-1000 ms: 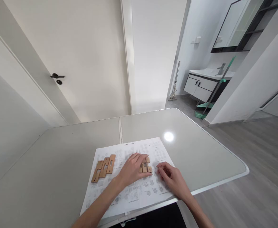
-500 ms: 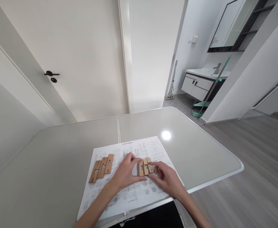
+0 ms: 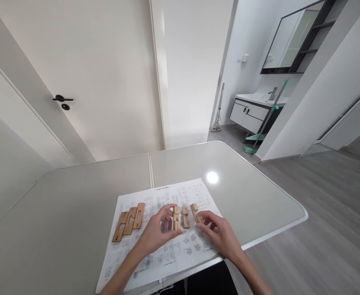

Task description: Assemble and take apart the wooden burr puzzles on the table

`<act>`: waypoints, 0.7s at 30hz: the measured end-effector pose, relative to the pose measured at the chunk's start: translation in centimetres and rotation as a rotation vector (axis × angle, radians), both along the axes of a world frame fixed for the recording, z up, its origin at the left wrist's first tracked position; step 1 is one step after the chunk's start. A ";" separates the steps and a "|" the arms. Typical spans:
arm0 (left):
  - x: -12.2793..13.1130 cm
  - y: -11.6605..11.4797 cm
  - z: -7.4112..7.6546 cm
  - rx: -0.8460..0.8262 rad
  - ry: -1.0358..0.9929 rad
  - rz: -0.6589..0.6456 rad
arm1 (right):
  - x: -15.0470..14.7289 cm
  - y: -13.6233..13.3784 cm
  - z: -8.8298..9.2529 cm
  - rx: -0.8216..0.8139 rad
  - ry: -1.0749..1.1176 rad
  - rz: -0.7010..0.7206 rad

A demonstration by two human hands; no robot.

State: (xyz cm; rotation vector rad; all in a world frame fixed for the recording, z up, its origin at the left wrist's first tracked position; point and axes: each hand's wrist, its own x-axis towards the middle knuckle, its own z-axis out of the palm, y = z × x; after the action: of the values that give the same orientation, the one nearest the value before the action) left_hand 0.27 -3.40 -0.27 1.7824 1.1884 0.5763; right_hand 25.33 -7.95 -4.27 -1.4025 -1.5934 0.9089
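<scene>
My left hand (image 3: 158,226) is closed on a notched wooden puzzle piece (image 3: 176,218), thumb at its near end and fingers at the far end. A second small notched piece (image 3: 185,218) stands on the paper between my hands, touched by neither. Between thumb and fingers, my right hand (image 3: 218,230) grips another notched wooden block (image 3: 194,210), which tilts a little. To the left of my hands, several flat wooden pieces (image 3: 130,221) with cut-outs and black numbers lie side by side in a stepped row. Under everything is a printed sheet (image 3: 155,270) with small drawings.
The sheet lies on a grey table (image 3: 75,217) with a pale rim and a seam across it. Beyond stand a white door (image 3: 112,82), a sink cabinet (image 3: 249,112), a mop (image 3: 219,110) and a green dustpan (image 3: 250,148).
The small wooden blocks, earlier close together between my hands, are now spread apart. My left hand has one upright piece, and my right hand has drawn another to the right.
</scene>
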 end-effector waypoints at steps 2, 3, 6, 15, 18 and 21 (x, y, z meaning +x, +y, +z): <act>0.4 -0.1 0.2 -0.015 -0.032 0.005 | 0.0 -0.5 1.1 -0.031 0.076 0.025; 0.7 -0.2 0.4 -0.018 -0.050 0.005 | 0.0 -0.8 1.7 -0.037 0.104 0.040; 1.5 -0.5 1.1 -0.019 -0.099 -0.012 | -0.3 -1.4 3.4 -0.038 0.144 0.080; 3.3 -1.5 2.8 0.000 -0.074 -0.068 | -1.2 -1.7 4.6 -0.052 0.197 0.085; 3.4 -1.6 3.0 0.020 -0.070 -0.076 | -1.3 -1.7 4.9 -0.038 0.170 0.098; 3.2 -1.7 3.2 0.064 -0.062 -0.078 | -1.4 -1.9 4.9 0.020 0.130 0.056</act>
State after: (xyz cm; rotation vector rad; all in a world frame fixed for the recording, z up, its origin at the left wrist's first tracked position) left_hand 3.47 -5.10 2.97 1.8430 1.0641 0.6259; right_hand 23.94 -9.86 0.68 -1.2645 -1.5454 0.9940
